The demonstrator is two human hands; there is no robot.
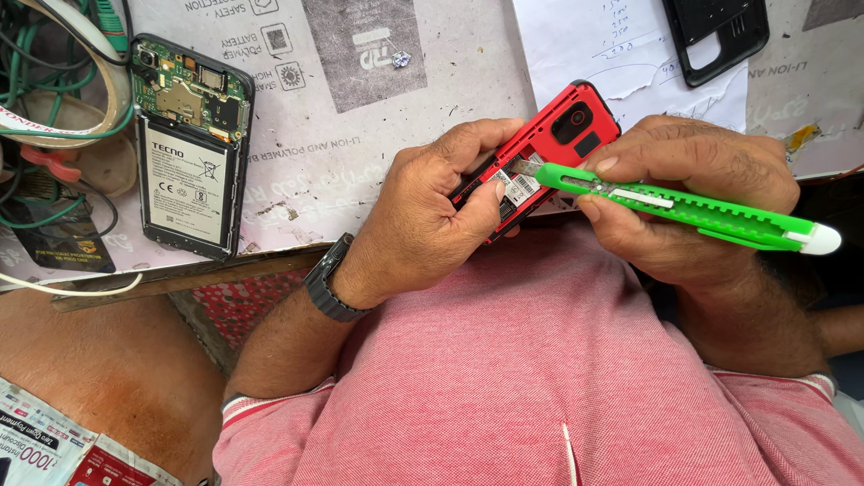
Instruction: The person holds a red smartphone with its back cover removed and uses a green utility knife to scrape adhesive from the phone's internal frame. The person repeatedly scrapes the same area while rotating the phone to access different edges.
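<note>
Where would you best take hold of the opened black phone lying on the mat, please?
Grip the opened black phone by its two long side edges, coming from above. It lies flat with its back off, so the battery and circuit board face up, and the long edges are the only safe solid parts; cables crowd its left side.

Opened phone (191, 144) left on table (360, 135) — held phone (549, 153) right.

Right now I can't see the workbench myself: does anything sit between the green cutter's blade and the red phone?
Nothing visible: the right hand holds the green cutter with its tip already at the red phone, gripped by the left hand.
</note>
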